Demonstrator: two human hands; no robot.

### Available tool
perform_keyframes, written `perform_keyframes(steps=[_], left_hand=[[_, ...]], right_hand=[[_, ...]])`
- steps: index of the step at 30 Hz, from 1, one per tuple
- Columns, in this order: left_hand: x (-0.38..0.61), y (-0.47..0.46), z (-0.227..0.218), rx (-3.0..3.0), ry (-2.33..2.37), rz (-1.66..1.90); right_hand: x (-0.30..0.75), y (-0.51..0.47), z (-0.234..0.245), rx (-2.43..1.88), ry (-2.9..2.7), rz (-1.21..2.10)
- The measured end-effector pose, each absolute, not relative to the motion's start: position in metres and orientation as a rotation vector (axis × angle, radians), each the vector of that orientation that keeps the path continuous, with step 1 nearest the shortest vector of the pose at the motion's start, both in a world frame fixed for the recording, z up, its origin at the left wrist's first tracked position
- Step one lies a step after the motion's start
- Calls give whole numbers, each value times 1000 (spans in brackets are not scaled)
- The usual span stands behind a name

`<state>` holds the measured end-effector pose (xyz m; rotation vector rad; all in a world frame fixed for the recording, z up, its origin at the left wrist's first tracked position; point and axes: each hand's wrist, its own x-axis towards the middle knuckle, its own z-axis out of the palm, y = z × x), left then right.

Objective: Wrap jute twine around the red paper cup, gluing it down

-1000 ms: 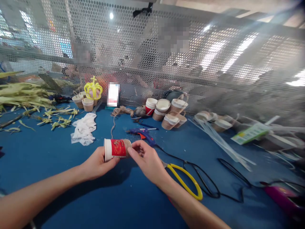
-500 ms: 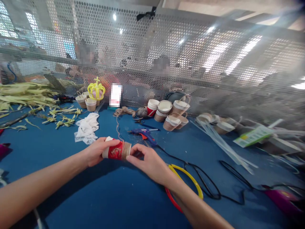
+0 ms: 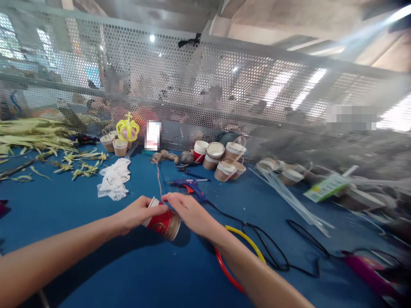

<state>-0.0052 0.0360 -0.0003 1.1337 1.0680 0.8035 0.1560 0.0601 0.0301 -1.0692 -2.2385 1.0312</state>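
Observation:
My left hand [image 3: 139, 214] is closed round a red and white paper cup [image 3: 160, 223], which lies on its side and tilts down to the right. Brown twine is wound round the cup's right end. My right hand [image 3: 188, 209] is at the cup's upper side, its fingertips pinched on the loose twine [image 3: 158, 179]; the palm side is hidden. That strand runs back to a loose twine bundle [image 3: 164, 157]. Behind my right hand lies a blue glue gun [image 3: 192, 187], its nozzle to the left.
Twine-wrapped cups [image 3: 224, 170] stand in a group at the back. A white cloth [image 3: 114, 179] and leaf strips [image 3: 32, 133] lie left. Yellow and red rings [image 3: 253, 244] lie under my right forearm, beside a black cable [image 3: 282, 265]. A perforated metal screen [image 3: 180, 85] borders the table.
My right hand has moved from the cup's right end to its upper side, where the twine strand meets it. The cup has tilted, right end lower. The view has shifted slightly.

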Motion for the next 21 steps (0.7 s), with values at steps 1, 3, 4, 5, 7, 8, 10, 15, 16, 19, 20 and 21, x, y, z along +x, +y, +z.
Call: perform_keyframes(steps=[1, 3, 4, 5, 7, 8, 10, 15, 16, 19, 20, 21], left_hand=[[-5, 36, -1, 1133, 1080, 796], [-6, 37, -2, 1105, 1114, 776], [-6, 38, -3, 1082, 1133, 765], [-6, 39, -4, 1059, 1152, 756], [-7, 41, -7, 1020, 1183, 748], [-7, 42, -8, 1001, 1189, 744], [-7, 43, -9, 962, 1200, 746], [-6, 44, -7, 885, 1216, 770], [-5, 43, -6, 872, 1215, 776], [-5, 43, -1, 803, 1160, 767], [-4, 43, 1, 777, 1136, 753], [-4, 43, 3, 758, 1122, 740]], right_hand=[[155, 59, 31, -1065, -2248, 1035], [153, 58, 32, -1058, -2269, 1044], [152, 57, 32, -1057, -2278, 1047], [152, 57, 31, -1059, -2285, 1049], [151, 56, 30, -1067, -2295, 1049], [150, 55, 30, -1072, -2299, 1047], [149, 55, 29, -1078, -2306, 1048], [150, 56, 29, -1096, -2306, 1040], [150, 56, 29, -1097, -2308, 1041], [151, 54, 29, -1089, -2324, 1025], [151, 53, 29, -1086, -2333, 1008], [150, 51, 29, -1085, -2346, 984]])
